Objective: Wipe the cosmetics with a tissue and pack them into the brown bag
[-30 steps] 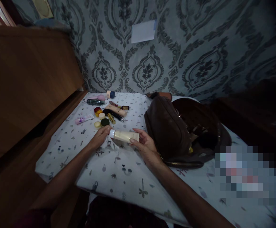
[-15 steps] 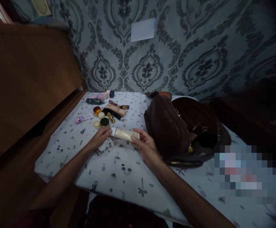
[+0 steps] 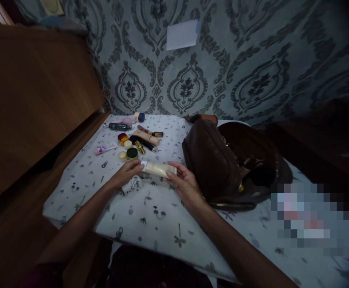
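Note:
A cream bottle (image 3: 159, 169) with a white cap lies crosswise just above the patterned white sheet (image 3: 150, 216). My right hand (image 3: 184, 185) is closed round its bottom end. My left hand (image 3: 128, 173) has its fingers closed on the capped end, with a bit of white cloth (image 3: 134, 184) under it. A brown leather bag (image 3: 222, 164) lies open directly right of my right hand.
Several small cosmetics (image 3: 132, 140) lie in a cluster beyond my left hand: jars, tubes, a pink tube (image 3: 106, 149), a dark bottle (image 3: 118, 127). A wooden headboard (image 3: 33, 96) rises at the left. Patterned wallpaper (image 3: 222, 68) stands behind. A blurred patch (image 3: 308, 218) is at the right.
Both hands and the bottle have shifted slightly away from me toward the cosmetics. The grip looks the same.

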The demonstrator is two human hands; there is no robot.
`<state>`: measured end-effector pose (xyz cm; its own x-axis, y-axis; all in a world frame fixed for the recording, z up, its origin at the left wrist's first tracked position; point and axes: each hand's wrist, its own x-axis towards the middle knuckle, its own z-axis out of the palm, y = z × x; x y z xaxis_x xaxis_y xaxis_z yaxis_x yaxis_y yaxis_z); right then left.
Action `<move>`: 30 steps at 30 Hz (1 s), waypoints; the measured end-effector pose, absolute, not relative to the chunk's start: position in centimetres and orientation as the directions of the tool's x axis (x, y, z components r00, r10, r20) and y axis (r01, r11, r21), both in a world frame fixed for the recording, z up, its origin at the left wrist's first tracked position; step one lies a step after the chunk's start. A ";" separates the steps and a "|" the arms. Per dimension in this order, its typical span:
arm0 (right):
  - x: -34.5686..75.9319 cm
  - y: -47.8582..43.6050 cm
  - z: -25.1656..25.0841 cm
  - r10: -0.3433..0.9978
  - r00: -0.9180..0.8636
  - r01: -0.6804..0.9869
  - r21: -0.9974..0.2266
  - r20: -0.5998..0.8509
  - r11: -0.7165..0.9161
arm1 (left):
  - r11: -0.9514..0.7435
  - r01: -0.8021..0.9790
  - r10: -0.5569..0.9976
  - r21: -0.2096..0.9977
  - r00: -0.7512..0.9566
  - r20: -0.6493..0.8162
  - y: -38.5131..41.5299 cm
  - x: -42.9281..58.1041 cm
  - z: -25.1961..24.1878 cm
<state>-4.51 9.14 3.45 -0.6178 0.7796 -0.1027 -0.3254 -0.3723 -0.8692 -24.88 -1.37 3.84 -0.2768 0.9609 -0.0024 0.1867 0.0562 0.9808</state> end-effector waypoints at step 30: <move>-4.4 9.8 2.7 0.718 -0.650 -0.262 -0.813 -0.250 -0.521 | 0.039 0.098 0.982 0.994 -0.187 -0.020 -2.0 -24.4 4.9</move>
<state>-4.42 9.79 2.71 -0.6501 0.7176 -0.2500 -0.2621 -0.5205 -0.8127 -24.39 -2.00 4.86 -0.1867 0.9822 -0.0199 0.0983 0.0388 0.9944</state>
